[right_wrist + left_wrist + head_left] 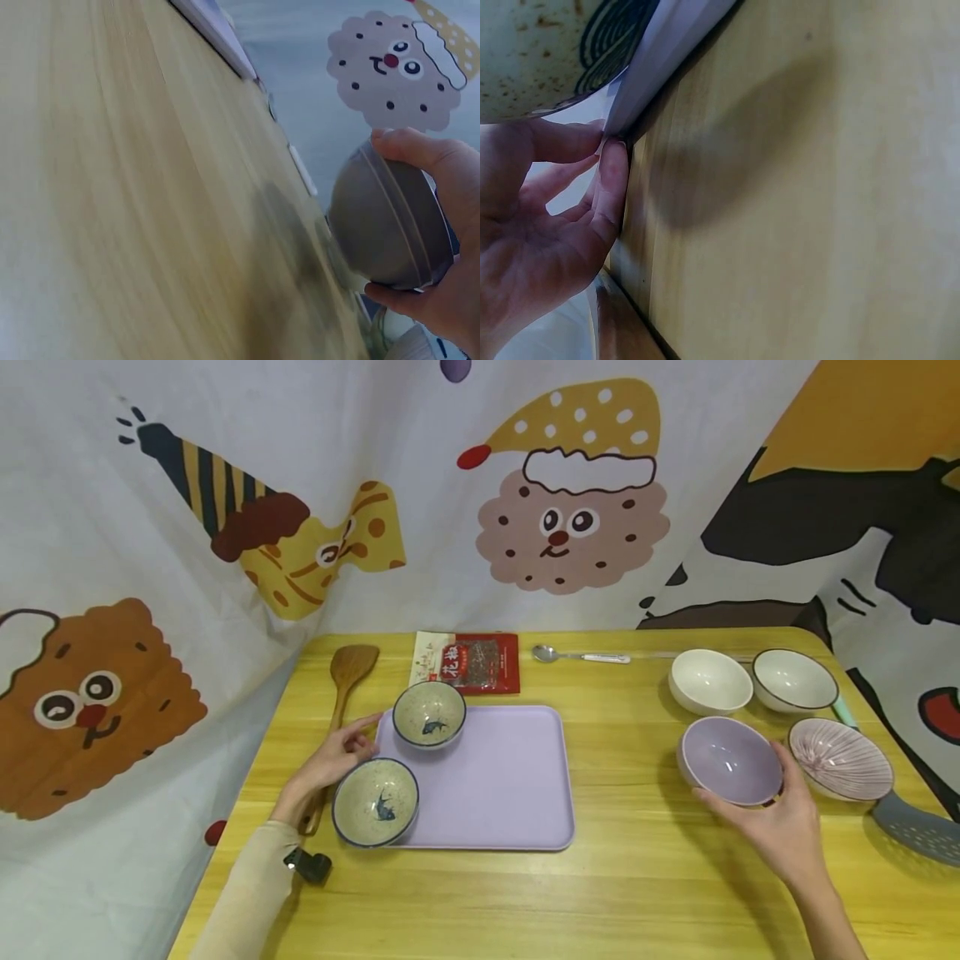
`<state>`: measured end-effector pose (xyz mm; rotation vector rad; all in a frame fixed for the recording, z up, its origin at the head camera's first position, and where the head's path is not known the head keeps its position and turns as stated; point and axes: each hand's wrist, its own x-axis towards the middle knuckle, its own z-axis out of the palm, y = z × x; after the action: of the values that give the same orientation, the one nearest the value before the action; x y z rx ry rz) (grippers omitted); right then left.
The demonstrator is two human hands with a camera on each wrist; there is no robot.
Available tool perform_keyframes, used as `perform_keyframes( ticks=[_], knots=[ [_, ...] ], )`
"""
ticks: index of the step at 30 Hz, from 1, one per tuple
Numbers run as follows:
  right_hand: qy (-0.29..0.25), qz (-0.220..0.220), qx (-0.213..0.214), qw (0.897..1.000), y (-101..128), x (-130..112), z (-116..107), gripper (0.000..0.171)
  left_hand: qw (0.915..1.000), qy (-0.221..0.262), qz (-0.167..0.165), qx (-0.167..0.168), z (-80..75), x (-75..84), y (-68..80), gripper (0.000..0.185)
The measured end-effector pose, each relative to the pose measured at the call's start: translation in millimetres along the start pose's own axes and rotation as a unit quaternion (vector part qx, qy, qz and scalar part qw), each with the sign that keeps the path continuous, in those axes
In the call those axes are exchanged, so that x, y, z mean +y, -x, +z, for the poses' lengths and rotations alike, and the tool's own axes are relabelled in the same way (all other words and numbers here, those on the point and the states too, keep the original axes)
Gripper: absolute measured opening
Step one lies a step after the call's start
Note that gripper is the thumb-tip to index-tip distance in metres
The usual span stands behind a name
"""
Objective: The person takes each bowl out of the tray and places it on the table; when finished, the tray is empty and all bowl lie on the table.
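Note:
My right hand [787, 827] grips a purple bowl [731, 760] by its sides, thumb and fingers at opposite edges. The right wrist view shows the bowl's outside [390, 217] held above the table, its shadow on the wood. At the left, my left hand [337, 760] pinches the left edge of a lilac tray [495, 785]; the tray's rim [667, 56] meets the fingertips in the left wrist view. Two speckled bowls with blue fish sit at the tray's left side: one bowl [429, 716] behind the hand, the other bowl [376, 802] in front, overhanging the edge.
A wooden spatula [352, 668] lies left of the tray. Behind it are a red spice packet [480, 664] and a spoon [581, 656]. At right stand a white bowl [708, 681], a dark-rimmed bowl [795, 681], a striped bowl [840, 760] and a grey slotted utensil [918, 831].

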<state>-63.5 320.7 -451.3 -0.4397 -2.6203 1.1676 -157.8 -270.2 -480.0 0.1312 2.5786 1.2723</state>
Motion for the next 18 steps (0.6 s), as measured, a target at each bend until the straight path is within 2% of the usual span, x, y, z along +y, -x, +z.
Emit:
perform_keyframes(
  ticks=[6, 18],
  knots=[
    [0.001, 0.048, -0.004, 0.999, -1, 13, -3, 0.117, 1.0000, -0.001, 0.003, 0.000, -0.6, -2.1, -0.4, 0.058],
    [-0.008, 0.096, 0.013, 0.995, -7, 26, 2, 0.121, 1.0000, 0.002, -0.005, 0.001, -0.1, 0.6, -0.1, 0.058]
  ],
)
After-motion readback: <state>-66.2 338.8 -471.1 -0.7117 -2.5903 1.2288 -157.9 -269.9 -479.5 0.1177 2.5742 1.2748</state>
